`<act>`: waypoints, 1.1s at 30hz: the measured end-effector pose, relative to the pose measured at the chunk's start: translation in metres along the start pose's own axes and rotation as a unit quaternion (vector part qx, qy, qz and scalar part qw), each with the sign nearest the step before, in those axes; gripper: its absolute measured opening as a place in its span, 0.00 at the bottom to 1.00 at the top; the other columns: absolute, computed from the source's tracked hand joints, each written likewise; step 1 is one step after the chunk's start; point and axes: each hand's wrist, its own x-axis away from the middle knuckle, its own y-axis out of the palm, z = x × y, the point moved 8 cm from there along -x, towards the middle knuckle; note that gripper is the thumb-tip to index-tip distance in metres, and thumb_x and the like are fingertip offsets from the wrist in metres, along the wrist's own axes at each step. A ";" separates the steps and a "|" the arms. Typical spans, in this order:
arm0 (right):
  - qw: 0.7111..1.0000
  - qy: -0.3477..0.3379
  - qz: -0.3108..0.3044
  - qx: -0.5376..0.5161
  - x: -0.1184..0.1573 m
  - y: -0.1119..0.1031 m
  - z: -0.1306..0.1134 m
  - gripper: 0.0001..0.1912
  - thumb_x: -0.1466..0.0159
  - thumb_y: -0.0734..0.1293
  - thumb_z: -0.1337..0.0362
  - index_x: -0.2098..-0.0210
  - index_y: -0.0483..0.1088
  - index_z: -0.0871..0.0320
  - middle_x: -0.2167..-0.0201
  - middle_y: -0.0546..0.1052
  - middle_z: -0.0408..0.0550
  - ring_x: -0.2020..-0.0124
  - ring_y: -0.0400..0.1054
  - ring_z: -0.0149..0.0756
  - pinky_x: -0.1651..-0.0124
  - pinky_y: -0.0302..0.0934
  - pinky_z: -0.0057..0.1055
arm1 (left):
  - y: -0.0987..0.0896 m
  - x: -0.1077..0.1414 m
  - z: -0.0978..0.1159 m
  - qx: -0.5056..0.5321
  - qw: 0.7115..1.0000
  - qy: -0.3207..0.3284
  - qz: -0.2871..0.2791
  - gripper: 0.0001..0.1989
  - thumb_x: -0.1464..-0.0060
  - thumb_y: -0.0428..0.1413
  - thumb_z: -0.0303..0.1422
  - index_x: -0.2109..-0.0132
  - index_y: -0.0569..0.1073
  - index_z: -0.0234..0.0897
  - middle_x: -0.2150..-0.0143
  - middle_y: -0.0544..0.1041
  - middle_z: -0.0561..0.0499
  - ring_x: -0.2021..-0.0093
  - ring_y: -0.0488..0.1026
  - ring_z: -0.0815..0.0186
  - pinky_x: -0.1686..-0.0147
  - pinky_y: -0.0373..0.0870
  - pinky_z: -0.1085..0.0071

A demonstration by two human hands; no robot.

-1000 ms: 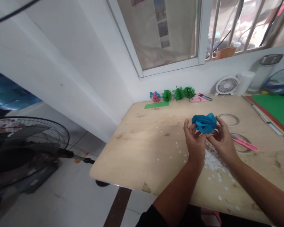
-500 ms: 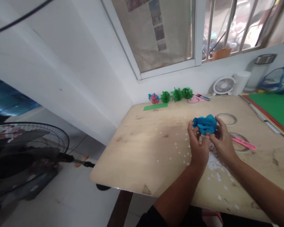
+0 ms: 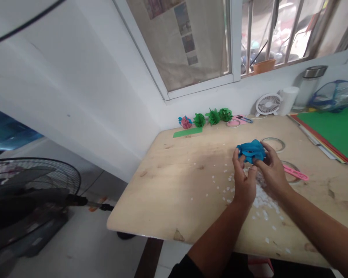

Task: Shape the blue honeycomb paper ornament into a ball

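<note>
A blue folded-paper ornament (image 3: 251, 150) with looped petals is held between both hands above the wooden table. On its left side the fingers of my left hand (image 3: 245, 177) curl around it from below. My right hand (image 3: 272, 170) grips its right side, with the thumb pressed against the lower petals. Beneath the hands lies a scatter of small white paper bits (image 3: 262, 197). Just right of my right hand is a pink cutter (image 3: 296, 172), resting across a roll of tape. Another tape ring (image 3: 274, 144) lies behind it.
Along the wall sit a pink-and-blue paper ball (image 3: 186, 122), several green paper balls (image 3: 213, 116), a green strip (image 3: 187, 133) and small snips (image 3: 245, 119). A white fan (image 3: 268, 104) stands near a glass bottle (image 3: 309, 87). Coloured sheets (image 3: 333, 131) are stacked at the right.
The view has shifted slightly to the right. My right thumb has moved up onto the paper ornament, and my left thumb has come away from it a little.
</note>
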 end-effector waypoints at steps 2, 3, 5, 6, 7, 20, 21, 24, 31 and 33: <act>1.000 0.012 0.003 -0.010 -0.001 -0.001 0.000 0.35 0.46 0.73 0.61 0.40 0.66 0.50 0.58 0.76 0.47 0.61 0.71 0.40 0.57 0.69 0.40 | 0.000 0.000 -0.001 0.003 1.000 -0.001 0.003 0.35 0.43 0.59 0.28 0.32 0.56 0.46 0.33 0.68 0.43 0.32 0.64 0.60 0.31 0.51 0.61; 1.000 0.019 0.001 -0.016 -0.002 -0.001 0.002 0.35 0.47 0.73 0.61 0.40 0.66 0.50 0.59 0.76 0.47 0.61 0.71 0.40 0.56 0.69 0.41 | -0.001 -0.001 0.000 0.009 1.000 -0.001 0.005 0.35 0.43 0.59 0.28 0.32 0.56 0.47 0.33 0.68 0.43 0.33 0.65 0.60 0.31 0.52 0.60; 0.999 0.034 -0.003 -0.032 -0.003 -0.001 0.005 0.35 0.47 0.73 0.61 0.40 0.66 0.50 0.59 0.76 0.46 0.61 0.71 0.40 0.56 0.69 0.41 | -0.002 -0.001 0.001 0.022 1.000 0.000 0.011 0.34 0.43 0.58 0.28 0.33 0.57 0.47 0.34 0.69 0.44 0.35 0.67 0.60 0.33 0.55 0.60; 0.998 0.040 -0.008 -0.040 -0.003 0.000 0.007 0.35 0.47 0.73 0.61 0.40 0.66 0.50 0.58 0.75 0.46 0.61 0.71 0.40 0.56 0.69 0.42 | -0.003 -0.001 0.003 0.023 1.000 0.001 0.016 0.33 0.43 0.58 0.27 0.34 0.58 0.47 0.35 0.70 0.44 0.35 0.68 0.60 0.34 0.57 0.60; 0.998 0.045 -0.014 -0.046 -0.003 0.001 0.008 0.36 0.47 0.73 0.61 0.40 0.65 0.50 0.58 0.75 0.46 0.61 0.71 0.40 0.56 0.70 0.42 | -0.005 -0.001 0.005 0.019 1.000 0.002 0.024 0.33 0.44 0.58 0.27 0.34 0.58 0.46 0.36 0.71 0.44 0.36 0.69 0.60 0.35 0.59 0.60; 0.988 0.099 -0.011 -0.120 0.002 0.005 0.004 0.34 0.52 0.75 0.60 0.45 0.69 0.48 0.58 0.76 0.44 0.63 0.69 0.37 0.62 0.69 0.34 | 0.003 0.007 0.017 -0.034 0.999 0.009 -0.002 0.39 0.48 0.57 0.24 0.31 0.55 0.42 0.34 0.69 0.43 0.32 0.63 0.61 0.31 0.54 0.63; 0.986 0.104 -0.010 -0.132 0.002 0.006 0.003 0.34 0.52 0.75 0.60 0.45 0.69 0.48 0.58 0.76 0.44 0.63 0.69 0.37 0.63 0.69 0.34 | 0.005 0.008 0.017 -0.035 0.999 0.007 -0.010 0.40 0.48 0.56 0.24 0.30 0.54 0.42 0.33 0.67 0.43 0.31 0.62 0.60 0.31 0.55 0.63; 0.981 0.115 -0.015 -0.154 0.004 0.008 0.002 0.33 0.53 0.75 0.61 0.47 0.70 0.48 0.58 0.76 0.43 0.63 0.69 0.36 0.63 0.68 0.32 | 0.008 0.012 0.019 -0.041 0.999 0.000 -0.017 0.40 0.47 0.56 0.24 0.30 0.53 0.43 0.30 0.64 0.42 0.28 0.58 0.59 0.32 0.57 0.62; 0.981 0.111 -0.008 -0.157 0.001 0.005 0.002 0.31 0.54 0.75 0.60 0.50 0.70 0.49 0.60 0.76 0.42 0.64 0.69 0.35 0.62 0.67 0.32 | 0.010 0.019 0.022 -0.093 0.995 -0.016 -0.021 0.41 0.47 0.54 0.22 0.29 0.50 0.43 0.28 0.61 0.42 0.28 0.58 0.60 0.32 0.57 0.61; 0.983 0.107 -0.003 -0.149 -0.001 0.004 0.002 0.31 0.55 0.75 0.60 0.51 0.70 0.50 0.62 0.76 0.42 0.65 0.69 0.35 0.62 0.67 0.32 | 0.008 0.019 0.022 -0.123 0.992 -0.017 -0.020 0.42 0.49 0.54 0.20 0.29 0.51 0.43 0.30 0.63 0.41 0.29 0.60 0.60 0.32 0.58 0.60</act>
